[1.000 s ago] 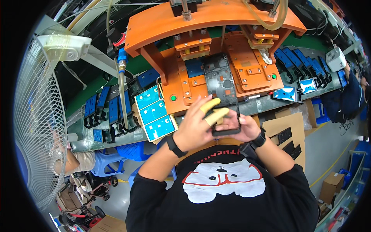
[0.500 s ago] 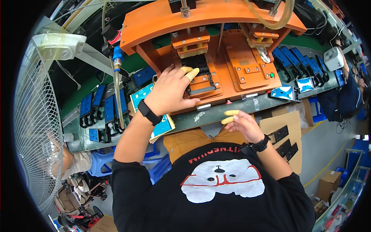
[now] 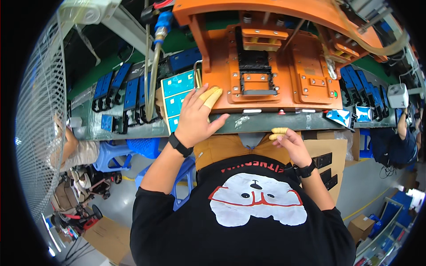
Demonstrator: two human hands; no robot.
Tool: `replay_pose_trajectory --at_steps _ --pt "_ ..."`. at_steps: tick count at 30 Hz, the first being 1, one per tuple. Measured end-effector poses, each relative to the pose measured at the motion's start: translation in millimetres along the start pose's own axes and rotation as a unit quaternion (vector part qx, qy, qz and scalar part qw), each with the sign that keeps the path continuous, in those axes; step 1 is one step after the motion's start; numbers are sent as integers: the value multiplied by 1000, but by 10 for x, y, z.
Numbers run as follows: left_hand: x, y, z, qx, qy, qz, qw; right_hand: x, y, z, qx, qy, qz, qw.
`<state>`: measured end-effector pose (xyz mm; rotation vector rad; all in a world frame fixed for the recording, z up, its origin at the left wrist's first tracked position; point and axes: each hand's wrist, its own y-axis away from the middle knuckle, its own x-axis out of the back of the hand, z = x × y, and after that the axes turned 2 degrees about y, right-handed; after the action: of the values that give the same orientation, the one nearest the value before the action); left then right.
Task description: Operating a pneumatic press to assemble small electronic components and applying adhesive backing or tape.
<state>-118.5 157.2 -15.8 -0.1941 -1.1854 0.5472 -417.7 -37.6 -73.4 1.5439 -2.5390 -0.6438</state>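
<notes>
My left hand (image 3: 198, 116) is off the machine, beside the left front corner of its orange base (image 3: 217, 103). It is empty, its fingers stretched out and thumb apart. Yellow finger cots cover two of its fingers. A black plastic frame-like part (image 3: 254, 62) lies in the left fixture (image 3: 231, 84) of the orange press (image 3: 284, 9). The fixture on the right (image 3: 313, 66) holds no such part. In front of the bench edge hovers my right hand (image 3: 293, 145), loosely bent, with yellow cots on two fingers and nothing visible in it.
Sheets with blue-green panels (image 3: 174, 91) lie left of the base. Blue-and-black parts stand in rows at left (image 3: 129, 94) and right (image 3: 361, 84). A wire fan guard (image 3: 40, 115) rises at far left. Cardboard (image 3: 330, 153) with black parts is by my right arm. Other people sit at both sides.
My left hand has left the black part and drawn back toward the base's front left corner. The view has shifted, exposing the part in its fixture. My right hand stays low.
</notes>
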Motion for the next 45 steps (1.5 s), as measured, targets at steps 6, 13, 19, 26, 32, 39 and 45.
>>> replay_pose_trajectory --at_steps 6,13,19,26,32,39,45 --pt "-75 476 -167 93 10 121 988 -350 -348 -17 23 34 -87 995" --pt "-528 1005 -47 250 -116 7 961 -809 -682 72 8 69 -145 987" --pt "-557 1052 17 265 -67 27 962 -1195 -914 52 20 85 -208 974" --pt "-527 1063 -8 280 -18 39 959 -1405 -1052 85 211 136 -166 954" --pt "-510 1050 -16 290 9 41 956 -1394 -1130 183 240 154 -146 947" --pt "-554 1092 -1 291 5 34 956 -1406 -1124 246 220 146 -135 955" --pt "-546 1115 -24 303 27 42 952 -1432 -1129 286 239 151 -145 948"
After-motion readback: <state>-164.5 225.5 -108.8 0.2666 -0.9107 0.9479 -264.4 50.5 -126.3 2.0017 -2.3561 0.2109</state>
